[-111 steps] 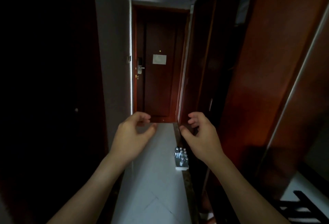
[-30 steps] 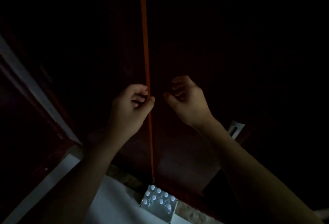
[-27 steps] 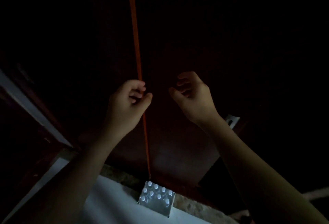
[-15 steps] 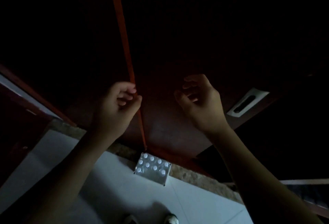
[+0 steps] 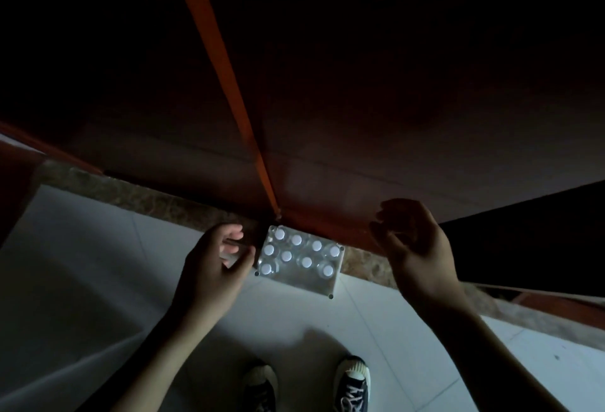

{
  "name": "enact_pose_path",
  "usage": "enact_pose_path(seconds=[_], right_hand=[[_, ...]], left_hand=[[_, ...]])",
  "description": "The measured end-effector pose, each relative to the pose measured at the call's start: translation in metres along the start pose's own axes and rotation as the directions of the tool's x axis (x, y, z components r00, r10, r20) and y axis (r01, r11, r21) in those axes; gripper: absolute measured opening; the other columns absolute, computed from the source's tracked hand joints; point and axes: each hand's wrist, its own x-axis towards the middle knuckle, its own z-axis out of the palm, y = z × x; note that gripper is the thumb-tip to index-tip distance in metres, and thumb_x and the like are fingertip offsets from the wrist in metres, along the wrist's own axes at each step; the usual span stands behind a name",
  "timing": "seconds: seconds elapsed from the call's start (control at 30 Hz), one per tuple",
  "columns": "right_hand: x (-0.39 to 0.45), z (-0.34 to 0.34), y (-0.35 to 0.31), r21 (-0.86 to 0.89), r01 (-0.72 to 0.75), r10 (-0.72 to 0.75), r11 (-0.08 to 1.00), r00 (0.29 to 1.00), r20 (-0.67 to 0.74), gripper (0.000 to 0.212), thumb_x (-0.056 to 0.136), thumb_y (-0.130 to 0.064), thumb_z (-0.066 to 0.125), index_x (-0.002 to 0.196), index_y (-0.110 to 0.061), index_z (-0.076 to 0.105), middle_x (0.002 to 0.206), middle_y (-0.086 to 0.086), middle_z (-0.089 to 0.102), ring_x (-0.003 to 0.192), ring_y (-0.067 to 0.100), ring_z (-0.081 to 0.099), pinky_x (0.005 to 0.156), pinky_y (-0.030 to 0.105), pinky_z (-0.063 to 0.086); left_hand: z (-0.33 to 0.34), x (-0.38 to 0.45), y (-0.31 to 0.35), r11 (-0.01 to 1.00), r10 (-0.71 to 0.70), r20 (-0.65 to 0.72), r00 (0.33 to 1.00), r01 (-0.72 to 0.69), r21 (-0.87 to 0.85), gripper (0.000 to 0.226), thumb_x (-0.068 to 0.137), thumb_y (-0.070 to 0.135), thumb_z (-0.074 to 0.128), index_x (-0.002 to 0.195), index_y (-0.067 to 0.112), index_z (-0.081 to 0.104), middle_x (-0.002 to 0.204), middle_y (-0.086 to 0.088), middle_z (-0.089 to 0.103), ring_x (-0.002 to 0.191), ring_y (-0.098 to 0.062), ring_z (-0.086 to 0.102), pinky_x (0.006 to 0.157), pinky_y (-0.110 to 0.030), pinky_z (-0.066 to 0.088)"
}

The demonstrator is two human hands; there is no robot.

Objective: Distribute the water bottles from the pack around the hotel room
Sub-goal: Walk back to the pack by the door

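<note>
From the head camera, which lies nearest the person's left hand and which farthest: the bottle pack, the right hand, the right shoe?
1. Bottle pack, just right of the left hand.
2. Right shoe, below at the frame's bottom.
3. Right hand, across the pack; close call with the shoe.

White caps, red-brown wood, pale floor

The bottle pack [image 5: 299, 259] was clear with white caps; the wooden panels [image 5: 360, 84] were dark red-brown with an orange strip [image 5: 222, 58]; the floor [image 5: 98, 264] was pale grey-white, edged by a brown speckled border [image 5: 147, 198]; the shoes [image 5: 352, 385] were black with white toes.

2 dark sneakers [image 5: 306, 385] stand on pale floor tiles [image 5: 82, 280] before dark wooden panels [image 5: 360, 100].
</note>
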Motion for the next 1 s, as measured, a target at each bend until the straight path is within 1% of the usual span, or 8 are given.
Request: enact_pose_path(seconds=[0.1,0.27,0.4,0.47,0.53,0.63,0.77,1.0], right_hand=[[0.015,0.039,0.083,0.000,-0.071,0.071,0.997,0.997,-0.017,0.021,0.083,-0.011,0.074,0.093,-0.025,0.063,0.083,-0.006,0.071,0.073,0.001,0.065,0.064,0.020,0.051],[0.040,0.092,0.217,-0.075,-0.189,0.183,0.979,0.980,-0.081,0.037,0.076,-0.013,0.081,0.090,-0.037,0.058,0.093,-0.012,0.068,0.087,0.011,0.066,0.073,0.028,0.053],[0.048,0.126,0.321,-0.199,-0.282,0.275,0.939,0.959,-0.064,0.048,0.070,-0.018,0.086,0.106,-0.030,0.056,0.104,-0.008,0.061,0.096,0.014,0.059,0.072,0.016,0.043],[0.053,0.141,0.367,-0.259,-0.294,0.286,0.920,0.956,-0.067,0.053,0.069,-0.021,0.086,0.112,-0.028,0.055,0.111,-0.008,0.057,0.101,0.014,0.057,0.078,0.022,0.045],[0.059,0.157,0.405,-0.280,-0.308,0.306,0.909,0.951,-0.055,0.058,0.068,-0.022,0.085,0.116,-0.028,0.053,0.114,-0.010,0.055,0.103,0.012,0.054,0.081,0.029,0.048],[0.066,0.180,0.452,-0.292,-0.266,0.266,0.919,0.963,-0.041,0.060,0.065,-0.019,0.084,0.116,-0.028,0.054,0.114,-0.012,0.056,0.102,0.012,0.054,0.075,0.025,0.045],[0.073,0.204,0.496,-0.277,-0.222,0.200,0.935,0.974,-0.106,0.066,0.065,-0.016,0.083,0.121,-0.031,0.053,0.114,-0.009,0.061,0.102,0.016,0.057,0.075,0.027,0.042],[0.076,0.215,0.519,-0.289,-0.235,0.181,0.928,0.963,-0.201,0.065,0.066,-0.026,0.087,0.122,-0.030,0.053,0.107,-0.004,0.070,0.095,0.024,0.064,0.077,0.039,0.052]], left_hand=[[0.050,0.016,-0.076,0.995,-0.082,0.026,0.996,0.080,0.051,0.037,0.080,0.013,0.076,0.114,0.016,0.061,0.108,0.001,0.068,0.090,-0.015,0.066,0.079,-0.036,0.055],[0.137,0.042,-0.185,0.980,-0.160,0.082,0.984,0.148,0.132,0.049,0.075,0.018,0.081,0.118,0.013,0.059,0.115,-0.002,0.065,0.092,-0.017,0.062,0.077,-0.032,0.049],[0.202,0.049,-0.256,0.972,-0.178,0.120,0.977,0.156,0.176,0.058,0.070,0.019,0.084,0.121,0.011,0.057,0.116,-0.003,0.062,0.094,-0.014,0.058,0.078,-0.026,0.043],[0.232,0.050,-0.290,0.971,-0.176,0.129,0.976,0.150,0.188,0.064,0.066,0.019,0.086,0.122,0.008,0.057,0.115,-0.006,0.064,0.099,-0.019,0.060,0.082,-0.029,0.046],[0.257,0.051,-0.323,0.971,-0.164,0.103,0.981,0.142,0.193,0.067,0.064,0.019,0.088,0.123,0.006,0.058,0.112,-0.009,0.065,0.102,-0.027,0.061,0.087,-0.039,0.052],[0.284,0.053,-0.361,0.984,-0.126,-0.010,0.992,0.126,0.129,0.061,0.066,0.016,0.087,0.119,0.010,0.059,0.114,-0.009,0.065,0.102,-0.031,0.063,0.086,-0.048,0.054],[0.303,0.058,-0.385,0.986,-0.144,-0.098,0.985,0.151,0.064,0.058,0.065,0.022,0.089,0.114,0.019,0.058,0.108,0.002,0.069,0.092,-0.015,0.064,0.079,-0.028,0.049],[0.315,0.058,-0.400,0.981,-0.152,-0.135,0.979,0.166,0.099,0.055,0.064,0.035,0.088,0.110,0.024,0.060,0.102,0.004,0.073,0.092,-0.020,0.069,0.077,-0.033,0.055]])
